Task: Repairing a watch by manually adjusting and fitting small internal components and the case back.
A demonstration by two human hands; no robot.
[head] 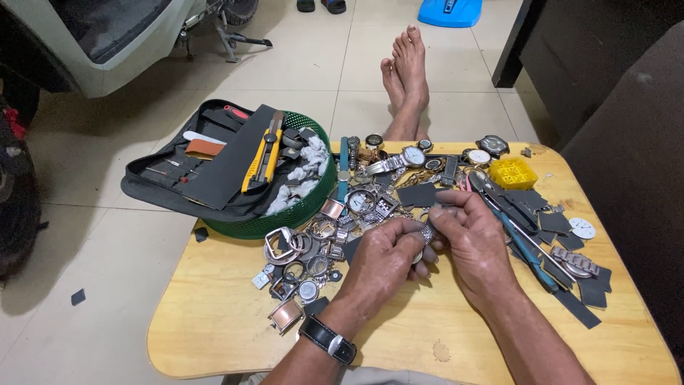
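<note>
Low wooden table point(214, 335) on tiled floor, strewn with watch cases: left hand point(381, 260) and right hand point(474, 239) both pinch a short metal watch band point(426, 234) between them at centre, its long axis running near-to-far, fingertips meeting.

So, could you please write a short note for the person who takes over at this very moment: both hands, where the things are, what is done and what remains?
Left hand and right hand: both pinch one short silver metal watch-band piece between the fingertips, above the low yellow wooden table.
Loose silver and copper watch cases lie left of the hands; blue-handled pliers and dark square pads lie right.
The yellow utility knife rests on the black tool pouch, over the green round basket.
Done: cannot tell. Left: many parts lie unsorted.
</note>
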